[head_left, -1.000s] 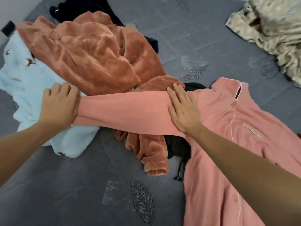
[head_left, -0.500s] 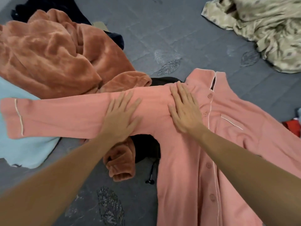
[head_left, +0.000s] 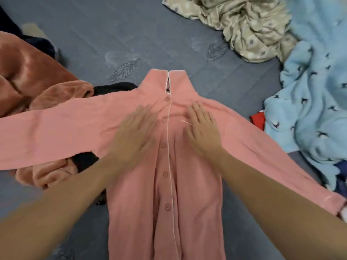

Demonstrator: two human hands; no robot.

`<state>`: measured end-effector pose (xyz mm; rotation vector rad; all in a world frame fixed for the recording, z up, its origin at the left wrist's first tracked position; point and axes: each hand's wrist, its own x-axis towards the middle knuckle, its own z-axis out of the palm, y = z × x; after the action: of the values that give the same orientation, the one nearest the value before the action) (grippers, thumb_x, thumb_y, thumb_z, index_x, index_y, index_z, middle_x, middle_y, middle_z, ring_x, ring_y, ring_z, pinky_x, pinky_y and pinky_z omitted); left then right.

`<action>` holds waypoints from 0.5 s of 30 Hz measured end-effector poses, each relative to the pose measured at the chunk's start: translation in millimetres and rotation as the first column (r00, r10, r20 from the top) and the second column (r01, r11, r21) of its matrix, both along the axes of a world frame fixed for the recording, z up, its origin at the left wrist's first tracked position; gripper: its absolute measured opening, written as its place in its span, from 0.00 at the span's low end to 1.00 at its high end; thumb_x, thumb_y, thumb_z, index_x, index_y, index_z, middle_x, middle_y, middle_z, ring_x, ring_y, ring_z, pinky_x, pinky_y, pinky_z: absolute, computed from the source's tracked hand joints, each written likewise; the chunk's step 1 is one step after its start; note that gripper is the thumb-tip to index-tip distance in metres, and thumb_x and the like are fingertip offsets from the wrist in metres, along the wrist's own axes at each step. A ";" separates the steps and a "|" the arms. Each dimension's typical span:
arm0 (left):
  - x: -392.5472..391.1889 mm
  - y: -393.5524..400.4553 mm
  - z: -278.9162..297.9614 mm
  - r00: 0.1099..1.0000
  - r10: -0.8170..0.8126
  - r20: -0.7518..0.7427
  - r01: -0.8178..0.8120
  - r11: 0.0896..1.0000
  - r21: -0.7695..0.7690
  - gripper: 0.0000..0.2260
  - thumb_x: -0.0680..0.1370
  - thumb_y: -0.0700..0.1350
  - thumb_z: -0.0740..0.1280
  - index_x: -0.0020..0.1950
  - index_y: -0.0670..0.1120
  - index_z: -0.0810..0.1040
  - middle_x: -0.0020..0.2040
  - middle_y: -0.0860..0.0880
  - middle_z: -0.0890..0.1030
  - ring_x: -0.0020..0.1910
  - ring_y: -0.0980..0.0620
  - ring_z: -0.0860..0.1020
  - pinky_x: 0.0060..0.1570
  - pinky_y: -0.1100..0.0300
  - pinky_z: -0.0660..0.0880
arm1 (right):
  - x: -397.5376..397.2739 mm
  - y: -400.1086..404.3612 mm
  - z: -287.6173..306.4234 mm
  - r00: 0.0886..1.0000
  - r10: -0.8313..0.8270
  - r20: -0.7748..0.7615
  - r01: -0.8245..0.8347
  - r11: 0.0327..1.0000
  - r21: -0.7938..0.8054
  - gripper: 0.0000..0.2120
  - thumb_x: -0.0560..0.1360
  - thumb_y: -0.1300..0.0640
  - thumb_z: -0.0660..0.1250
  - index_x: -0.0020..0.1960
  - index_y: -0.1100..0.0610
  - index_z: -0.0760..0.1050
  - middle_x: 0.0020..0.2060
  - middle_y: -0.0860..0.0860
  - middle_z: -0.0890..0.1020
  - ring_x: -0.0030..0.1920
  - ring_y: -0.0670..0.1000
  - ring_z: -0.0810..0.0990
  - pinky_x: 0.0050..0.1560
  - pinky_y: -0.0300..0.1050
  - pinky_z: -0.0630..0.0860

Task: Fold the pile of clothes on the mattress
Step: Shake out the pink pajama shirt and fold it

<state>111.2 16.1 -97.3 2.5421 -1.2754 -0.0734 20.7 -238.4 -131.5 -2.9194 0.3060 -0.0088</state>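
Under us lies a grey-blue mattress (head_left: 97,34) stitched with leaf shapes, with clothes strewn round its edges. In the middle we have one pink shirt (head_left: 165,212) spread out front side up, collar pointing away from us. It looks soft and fleecy, with thin white piping down the front and a row of five pink buttons that we can count. Its two sleeves stretch out to either side, the left one lying across the heap beside it. Our left hand (head_left: 135,136) rests flat on the chest just left of the buttons, fingers straight and slightly spread, holding nothing. Our right hand (head_left: 203,128) lies flat the same way just right of the piping, also holding nothing. To the left we see one rust-brown plush garment (head_left: 28,81), crumpled, with a black garment (head_left: 112,87) partly under the pink sleeve. At the top right sits one beige patterned cloth (head_left: 253,29), bunched up. On the right lies one light blue fleece (head_left: 315,100) printed with small dark birds, and a bit of red cloth (head_left: 258,120) shows at its edge.
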 end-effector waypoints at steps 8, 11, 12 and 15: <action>-97.4 -219.8 -33.1 0.972 -0.164 -0.168 0.172 0.985 0.035 0.28 0.83 0.55 0.51 0.82 0.46 0.65 0.82 0.42 0.62 0.82 0.41 0.58 0.80 0.44 0.56 | -130.0 -159.0 -22.8 0.973 -0.204 -0.112 0.197 0.978 -0.068 0.31 0.83 0.48 0.52 0.84 0.57 0.55 0.83 0.57 0.55 0.83 0.59 0.54 0.80 0.60 0.56; -121.5 -267.0 -58.1 0.958 -0.206 -0.200 0.236 0.961 0.142 0.32 0.81 0.61 0.46 0.84 0.52 0.58 0.85 0.44 0.54 0.83 0.41 0.52 0.79 0.40 0.54 | -168.5 -193.1 -33.2 0.976 -0.199 -0.092 0.198 0.980 -0.022 0.31 0.84 0.49 0.54 0.84 0.55 0.54 0.83 0.55 0.57 0.82 0.56 0.57 0.80 0.60 0.57; -128.9 -276.9 -66.9 0.959 -0.185 -0.214 0.229 0.953 0.199 0.33 0.80 0.64 0.44 0.85 0.54 0.55 0.85 0.45 0.50 0.84 0.42 0.49 0.79 0.37 0.52 | -180.1 -202.7 -35.1 0.982 -0.171 -0.075 0.170 0.985 -0.018 0.31 0.84 0.49 0.57 0.84 0.55 0.55 0.83 0.55 0.58 0.81 0.56 0.59 0.79 0.59 0.59; -152.2 -299.8 -86.5 0.983 -0.079 -0.163 0.125 0.948 0.292 0.35 0.79 0.67 0.47 0.85 0.57 0.49 0.85 0.46 0.44 0.84 0.39 0.44 0.77 0.30 0.47 | -221.7 -232.0 -38.5 0.990 -0.135 -0.050 0.135 0.991 0.010 0.30 0.84 0.49 0.60 0.83 0.55 0.57 0.81 0.53 0.62 0.77 0.56 0.65 0.75 0.58 0.65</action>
<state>-41.0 -283.7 -183.8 2.6534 -1.4290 -0.5085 -201.0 -470.4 -170.0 -2.8829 0.5090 0.0441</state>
